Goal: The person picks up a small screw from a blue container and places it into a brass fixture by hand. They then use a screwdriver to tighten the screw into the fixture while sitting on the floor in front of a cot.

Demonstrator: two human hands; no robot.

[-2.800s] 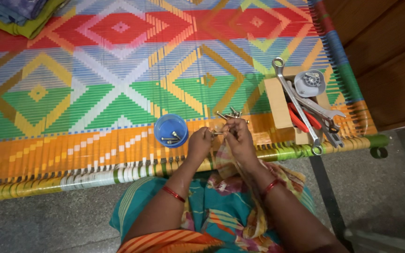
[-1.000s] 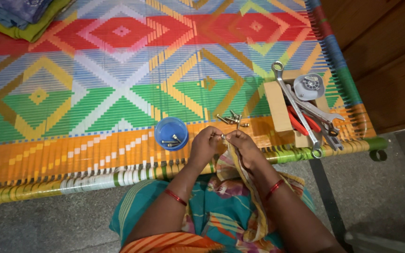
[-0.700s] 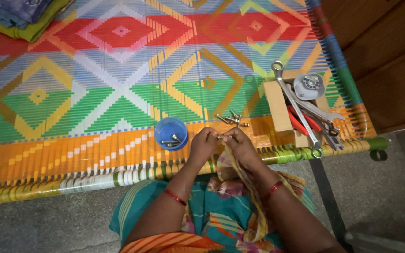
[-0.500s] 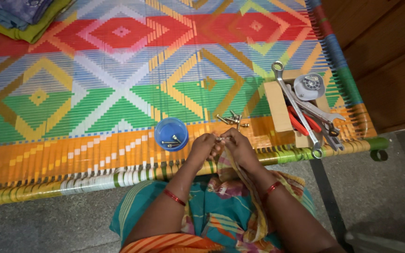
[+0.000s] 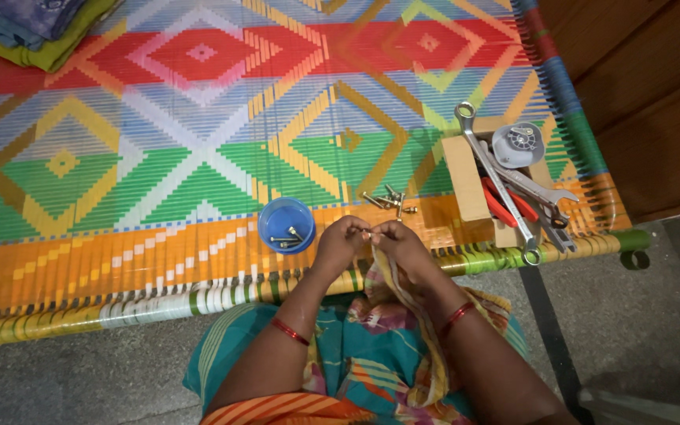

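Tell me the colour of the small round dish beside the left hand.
Blue. The small round dish holds a few metal bolts and sits on the woven cot, seen in the head view.

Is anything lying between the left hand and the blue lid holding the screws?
Nothing visible does. The left hand sits just right of the blue lid, with only bare woven cot surface between them. The loose bolts lie farther right, out of the path.

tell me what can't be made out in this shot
Head view:
- What the left hand and right hand pinch: too small, covered by fingertips.
- Contents of the blue bowl: small metal bits, kind unclear.
- Red-handled tool: mostly under the wrenches.
- Folded cloth: cut off by the top edge.
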